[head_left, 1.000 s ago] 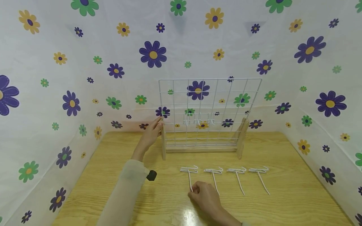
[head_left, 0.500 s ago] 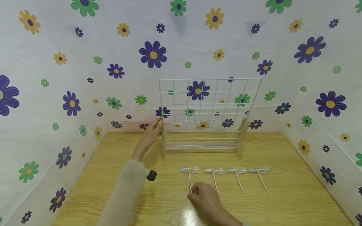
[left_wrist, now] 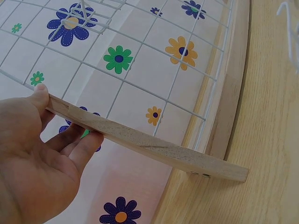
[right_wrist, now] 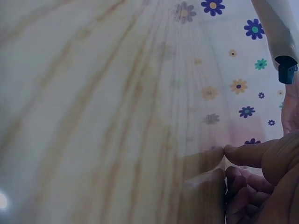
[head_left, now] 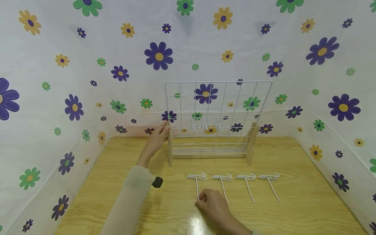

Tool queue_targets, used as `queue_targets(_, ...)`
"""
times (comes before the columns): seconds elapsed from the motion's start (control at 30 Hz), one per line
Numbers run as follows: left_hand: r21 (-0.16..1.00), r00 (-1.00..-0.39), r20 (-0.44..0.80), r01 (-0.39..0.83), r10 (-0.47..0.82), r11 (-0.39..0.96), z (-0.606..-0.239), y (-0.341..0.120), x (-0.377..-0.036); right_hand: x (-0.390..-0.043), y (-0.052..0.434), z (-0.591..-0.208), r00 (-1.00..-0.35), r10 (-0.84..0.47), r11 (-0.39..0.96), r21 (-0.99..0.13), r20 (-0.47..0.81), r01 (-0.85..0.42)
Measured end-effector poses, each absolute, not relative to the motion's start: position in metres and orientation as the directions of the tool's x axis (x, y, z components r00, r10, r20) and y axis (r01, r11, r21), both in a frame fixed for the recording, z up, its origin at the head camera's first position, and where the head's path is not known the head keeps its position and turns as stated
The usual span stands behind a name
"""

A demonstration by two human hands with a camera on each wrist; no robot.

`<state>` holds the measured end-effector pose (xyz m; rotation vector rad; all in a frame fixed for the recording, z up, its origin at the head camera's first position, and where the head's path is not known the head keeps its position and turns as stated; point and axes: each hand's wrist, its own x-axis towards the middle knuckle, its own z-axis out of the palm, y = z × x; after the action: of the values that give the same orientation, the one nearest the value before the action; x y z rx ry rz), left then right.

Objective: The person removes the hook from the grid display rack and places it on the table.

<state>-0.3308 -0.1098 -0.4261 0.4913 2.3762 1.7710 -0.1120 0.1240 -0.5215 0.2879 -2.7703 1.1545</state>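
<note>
A white wire grid rack (head_left: 217,82) stands upright in a wooden base. My left hand (head_left: 157,137) holds the top of its left wooden upright (left_wrist: 149,144), thumb on one side and fingers on the other. On the table lie several white wire hooks in a row, among them a second one (head_left: 223,187) and the far right one (head_left: 273,187). With thumb and forefinger, my right hand (head_left: 214,204) pinches the near end of the leftmost hook (head_left: 196,186), which lies on the table. In the right wrist view that hook is hidden by the right hand (right_wrist: 261,182).
Three small white hooks, the middle one (head_left: 205,126) included, hang on the grid's lower half. The wood-grain table (head_left: 308,189) meets a flower-print cloth (head_left: 126,94) at the back and both sides. The rack's right upright (head_left: 251,143) stands behind the row of hooks.
</note>
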Motion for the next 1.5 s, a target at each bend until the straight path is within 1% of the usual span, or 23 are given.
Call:
queue_targets(0.27, 0.949, -0.935, 0.092, 0.186, 0.343, 0.253, -0.426, -0.111, -0.330, -0.111, 0.125, -0.520, -0.979, -0.115, 0.679, -0.706, 0.167, -0.200)
queue_targets(0.47, 0.947, -0.935, 0.093, 0.189, 0.342, 0.260, -0.425, -0.111, -0.331, -0.114, 0.126, -0.514, -0.990, -0.073, 0.638, -0.758, 0.118, -0.137)
queue_targets(0.63, 0.946, -0.934, 0.098, 0.195, 0.345, 0.260, -0.426, -0.112, -0.332, -0.123, 0.131, -0.507, -0.978, -0.088, 0.630, -0.750, 0.190, -0.202)
queue_targets(0.77, 0.946, -0.932, 0.092, 0.192, 0.349, 0.261, -0.425, -0.112, -0.331, -0.134, 0.136, -0.498, -0.965, -0.062, 0.640, -0.732, 0.253, -0.233)
queue_targets(0.93, 0.947, -0.935, 0.081, 0.181, 0.346, 0.267, -0.424, -0.111, -0.331, -0.146, 0.145, -0.482, -0.951, 0.009, 0.640, -0.733, 0.310, -0.232)
queue_targets(1.1, 0.949, -0.937, 0.079, 0.176, 0.341, 0.262, -0.423, -0.110, -0.330, -0.157, 0.155, -0.463, -0.939, 0.072, 0.618, -0.755, 0.335, -0.222)
queue_targets(1.37, 0.947, -0.941, 0.076, 0.172, 0.331, 0.271, -0.422, -0.109, -0.329, -0.178, 0.175, -0.436, -0.923, 0.184, 0.588, -0.790, 0.337, -0.171)
queue_targets(1.5, 0.949, -0.944, 0.061, 0.156, 0.325, 0.274, -0.422, -0.109, -0.329, -0.188, 0.183, -0.424, -0.892, 0.231, 0.572, -0.795, 0.390, -0.200)
